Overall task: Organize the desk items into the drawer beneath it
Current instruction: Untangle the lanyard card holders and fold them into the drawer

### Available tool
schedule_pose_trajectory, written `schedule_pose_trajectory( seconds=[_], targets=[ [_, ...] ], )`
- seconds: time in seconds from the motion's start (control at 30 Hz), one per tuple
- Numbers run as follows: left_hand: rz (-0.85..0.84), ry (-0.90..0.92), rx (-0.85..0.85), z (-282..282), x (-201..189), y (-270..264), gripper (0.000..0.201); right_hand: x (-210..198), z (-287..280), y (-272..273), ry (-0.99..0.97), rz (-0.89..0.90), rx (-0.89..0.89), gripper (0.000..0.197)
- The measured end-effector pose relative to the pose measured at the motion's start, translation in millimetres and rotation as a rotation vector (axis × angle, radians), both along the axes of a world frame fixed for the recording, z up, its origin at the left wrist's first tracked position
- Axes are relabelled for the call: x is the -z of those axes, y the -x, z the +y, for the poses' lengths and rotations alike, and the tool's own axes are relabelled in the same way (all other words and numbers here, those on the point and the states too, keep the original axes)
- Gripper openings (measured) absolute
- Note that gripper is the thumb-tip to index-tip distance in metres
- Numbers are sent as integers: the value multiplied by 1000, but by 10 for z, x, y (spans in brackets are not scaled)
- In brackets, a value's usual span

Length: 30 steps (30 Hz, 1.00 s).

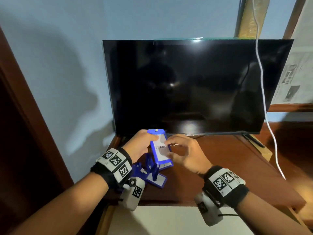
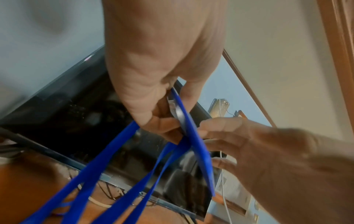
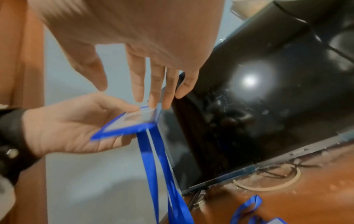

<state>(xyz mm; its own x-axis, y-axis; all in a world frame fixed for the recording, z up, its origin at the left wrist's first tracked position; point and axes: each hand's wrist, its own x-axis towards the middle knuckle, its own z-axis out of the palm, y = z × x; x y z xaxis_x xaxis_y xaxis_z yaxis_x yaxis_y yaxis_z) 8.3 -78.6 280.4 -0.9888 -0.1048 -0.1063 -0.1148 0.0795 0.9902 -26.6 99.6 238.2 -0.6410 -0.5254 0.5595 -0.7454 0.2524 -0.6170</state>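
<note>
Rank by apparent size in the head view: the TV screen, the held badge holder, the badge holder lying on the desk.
1. TV screen, far largest.
2. Held badge holder.
3. Lying badge holder; partly covered by lanyards, so its rank against the held one is unsure.

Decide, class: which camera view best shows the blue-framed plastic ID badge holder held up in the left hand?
The head view: the blue-framed plastic ID badge holder faces the camera, lettering visible. The left wrist view shows only its edge; the right wrist view shows it foreshortened, with lanyard straps hanging.

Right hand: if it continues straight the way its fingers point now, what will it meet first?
Probably the blue badge holder in the left hand; the right hand has its fingertips at its edge already.
</note>
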Motion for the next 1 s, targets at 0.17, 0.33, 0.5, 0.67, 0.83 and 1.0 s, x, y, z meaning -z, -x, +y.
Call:
schedule_pose_trajectory(
  seconds=[0.17,0.33,0.5,0.67,0.83,1.0],
  targets=[
    [62,206,138,-54,37,-41,34,23,-37,120,127,-167,136,49],
    [115,383,379,-27,-28,-124,35,57,-95,123,17,-204,109,68],
    [173,476,450,-27,66,-153,37,188,-148,-34,115,-315,55,25],
    [188,312,347,-53,117,-118,30,327,-249,-172,412,-531,-29,35],
    [195,55,133,-114,187,-39,32,460,-301,-272,463,-542,-3,9],
    [207,114,-20,-59,297,-22,29,556,-274,-244,448,-573,25,14]
  ],
)
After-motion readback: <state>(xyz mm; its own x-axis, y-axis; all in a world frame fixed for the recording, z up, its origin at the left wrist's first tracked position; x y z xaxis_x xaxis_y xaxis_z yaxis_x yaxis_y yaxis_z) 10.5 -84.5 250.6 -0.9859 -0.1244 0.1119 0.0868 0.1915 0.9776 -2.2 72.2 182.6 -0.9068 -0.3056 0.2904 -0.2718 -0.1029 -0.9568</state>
